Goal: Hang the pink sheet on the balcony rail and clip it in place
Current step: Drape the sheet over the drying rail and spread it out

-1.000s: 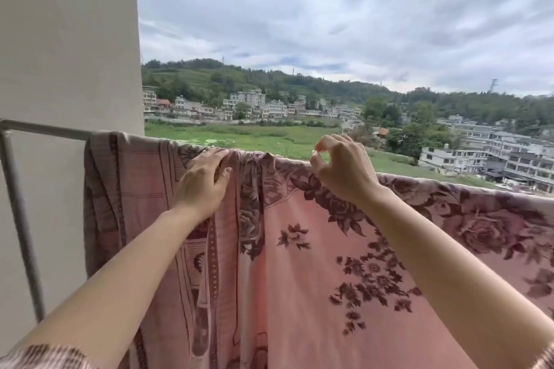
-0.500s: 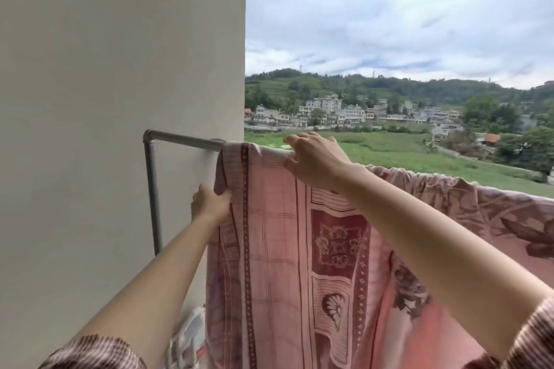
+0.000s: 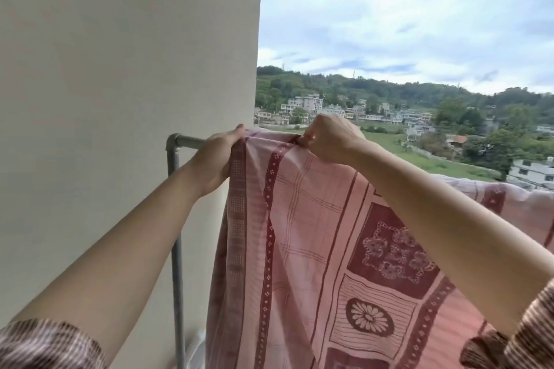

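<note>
Through the head camera, a thin pink sheet (image 3: pixel 344 249) is being held across a balcony rail (image 3: pixel 189 140), a round grey metal tube joined at an elbow fitting to an upright post (image 3: pixel 177 249) of the same tube. The cloth is soft and lightly creased. It is printed in dark red, with dotted stripes down the left border, fine checked lines, and square panels of flower and medallion shapes. It is hanging in loose folds on the near side of the rail. Its top edge is running away to the right, where it looks paler and bunched.

The sheet's upper left corner is being gripped by the left hand (image 3: pixel 217 159), just right of the bare stretch of rail. The fingers are curled around the border edge and the thumb is lying along the top. Just beside it, further right on the top edge, a small ridge of cloth is being pinched by the right hand (image 3: pixel 329 141), fingertips drawn together. The short span of fabric between the hands is being pulled taut. Both forearms are bare, and brown striped sleeves (image 3: pixel 45 344) are showing at the lower corners.

The left half is being filled by a smooth, matte cream wall (image 3: pixel 120 69). Beyond the rail, green hills (image 3: pixel 389 90), white blocky buildings (image 3: pixel 302 103) and a cloudy sky (image 3: pixel 404 9) are being seen.
</note>
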